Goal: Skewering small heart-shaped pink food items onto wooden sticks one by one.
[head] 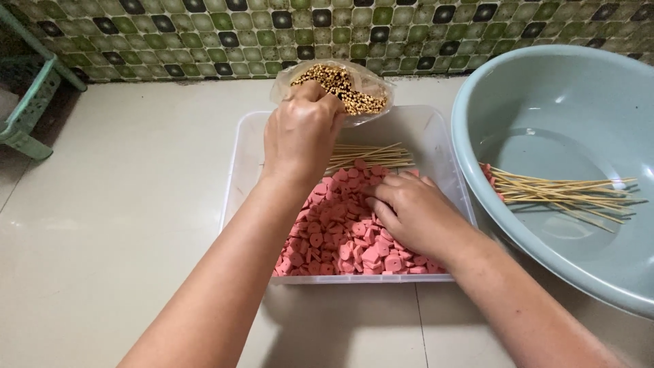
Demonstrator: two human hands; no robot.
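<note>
Gripping skewer bag [344, 85] with left hand [302, 133], right hand [409, 208] pinching sausage slices [334, 235] in clear tub [436, 146]

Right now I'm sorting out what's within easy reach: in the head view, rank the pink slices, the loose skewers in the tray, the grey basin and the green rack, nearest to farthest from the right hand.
1. Pink slices: under the right hand, touching.
2. Loose skewers: just beyond, at the tray's far end.
3. Grey basin: off to the right.
4. Green rack: far left corner.
</note>
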